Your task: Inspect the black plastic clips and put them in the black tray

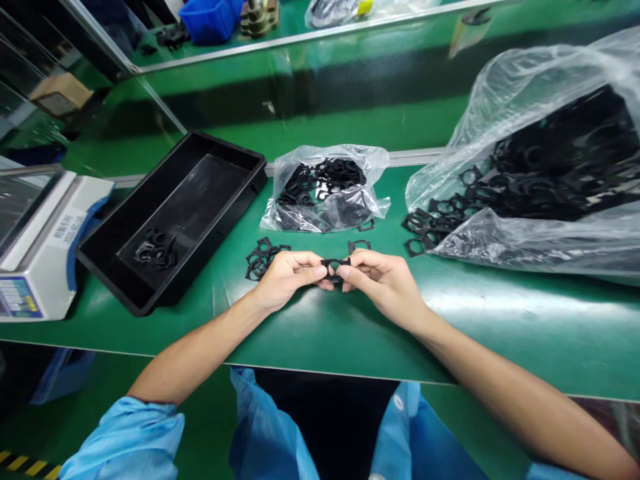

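Observation:
My left hand [287, 277] and my right hand [380, 280] meet over the green table [325, 327], both pinching one small black plastic frame part [334, 265] between thumbs and fingertips. Just left of my left hand lies a small heap of the same black parts [260, 257]. Behind my hands sits a small clear bag of black parts [325, 190], and two loose parts [361, 244] lie in front of it.
A black tray [210, 213] with a few parts [155, 250] stands at the left, beside a white weighing scale [40, 240]. A large clear bag of black parts [540, 173] spills open at the right. A blue bin [210, 19] sits far back.

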`<move>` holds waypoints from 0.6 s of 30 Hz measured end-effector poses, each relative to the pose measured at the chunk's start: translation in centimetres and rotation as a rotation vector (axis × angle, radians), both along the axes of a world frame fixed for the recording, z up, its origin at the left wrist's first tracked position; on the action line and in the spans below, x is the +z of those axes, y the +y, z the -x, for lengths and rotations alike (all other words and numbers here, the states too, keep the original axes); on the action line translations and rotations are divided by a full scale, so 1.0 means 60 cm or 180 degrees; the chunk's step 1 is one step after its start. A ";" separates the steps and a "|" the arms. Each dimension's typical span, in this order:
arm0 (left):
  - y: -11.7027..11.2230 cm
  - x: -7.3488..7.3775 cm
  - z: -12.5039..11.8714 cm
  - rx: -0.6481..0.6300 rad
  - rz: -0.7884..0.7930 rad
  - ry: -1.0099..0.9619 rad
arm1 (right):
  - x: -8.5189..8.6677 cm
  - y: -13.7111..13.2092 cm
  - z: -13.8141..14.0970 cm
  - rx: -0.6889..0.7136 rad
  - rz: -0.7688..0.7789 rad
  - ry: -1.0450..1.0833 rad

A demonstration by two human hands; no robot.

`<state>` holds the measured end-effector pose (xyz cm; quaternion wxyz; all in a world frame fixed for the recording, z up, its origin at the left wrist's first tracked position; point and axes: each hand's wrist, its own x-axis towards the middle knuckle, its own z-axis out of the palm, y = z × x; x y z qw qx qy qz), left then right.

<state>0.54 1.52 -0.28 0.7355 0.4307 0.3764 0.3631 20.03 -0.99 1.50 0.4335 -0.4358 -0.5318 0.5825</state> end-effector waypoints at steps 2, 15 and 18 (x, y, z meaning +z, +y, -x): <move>0.001 0.001 0.001 -0.0087 0.0129 -0.0103 | 0.001 0.000 0.001 0.0075 0.0139 0.0150; -0.001 -0.004 0.001 0.0197 -0.0448 0.0319 | -0.010 0.003 -0.009 0.0179 -0.0373 -0.0721; -0.001 -0.004 0.003 0.0160 -0.0633 0.0400 | -0.013 0.001 -0.010 0.0108 -0.0611 -0.0946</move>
